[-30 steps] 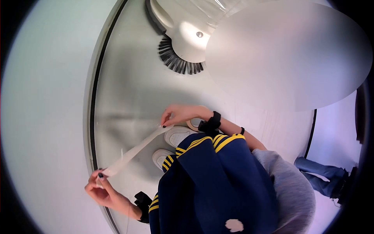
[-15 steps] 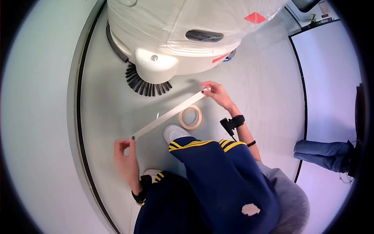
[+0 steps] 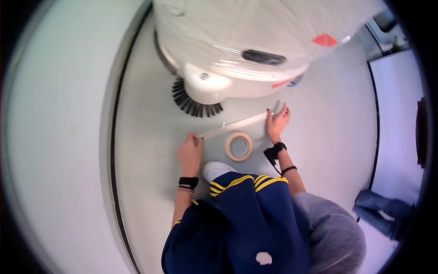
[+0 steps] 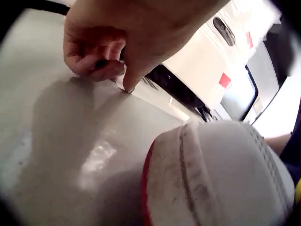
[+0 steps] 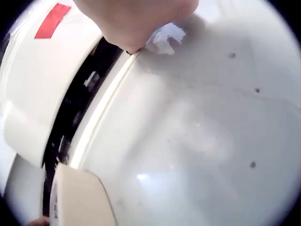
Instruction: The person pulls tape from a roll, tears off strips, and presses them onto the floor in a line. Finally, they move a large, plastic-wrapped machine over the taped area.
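Note:
A strip of pale masking tape (image 3: 242,123) is stretched between both hands, slanting across the grey floor in front of the sweeping machine. My left hand (image 3: 190,153) pinches its near-left end between thumb and finger; the left wrist view shows those fingertips (image 4: 129,87) close over the floor. At the far-right end my right hand (image 3: 278,122) pinches the strip, some of its fingers spread. A small tab stands up along the strip's edge. The roll of masking tape (image 3: 228,147) lies between the strip and the white shoe (image 3: 218,171). In the right wrist view the strip (image 5: 104,109) runs along beside the machine.
A large white sweeping machine (image 3: 219,27) under clear plastic wrap stands ahead, its black bristle brush (image 3: 194,106) near the strip. A wall (image 3: 68,137) with a dark base line runs along the left. Another person's legs in jeans (image 3: 383,208) are at the right.
The strip and both hands have moved forward from over the feet to before the machine. My left hand has come right and forward, and the strip now slants less. The roll is in full view.

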